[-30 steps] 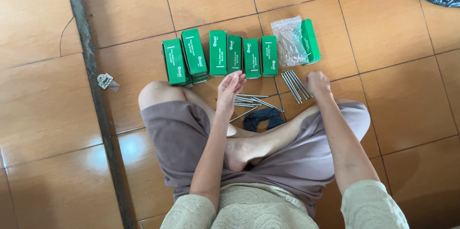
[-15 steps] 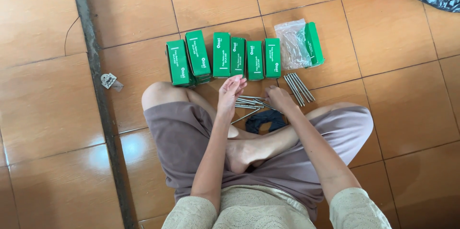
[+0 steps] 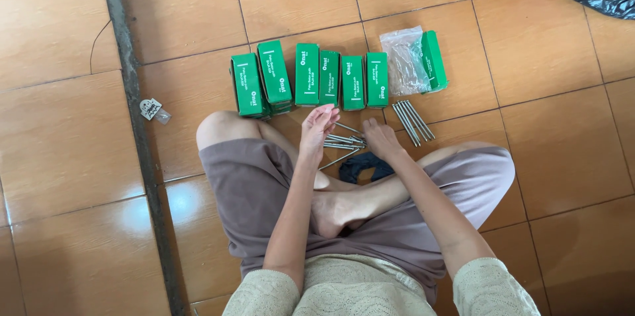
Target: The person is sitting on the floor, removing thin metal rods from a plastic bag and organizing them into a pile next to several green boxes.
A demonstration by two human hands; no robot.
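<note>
On the orange tiled floor (image 3: 542,157), before a row of green boxes (image 3: 317,78), the left hand (image 3: 317,127) hovers half-open and empty over loose long nails (image 3: 344,140), while the right hand (image 3: 380,138) rests on them, grip unclear, near a second nail bundle (image 3: 413,121).
</note>
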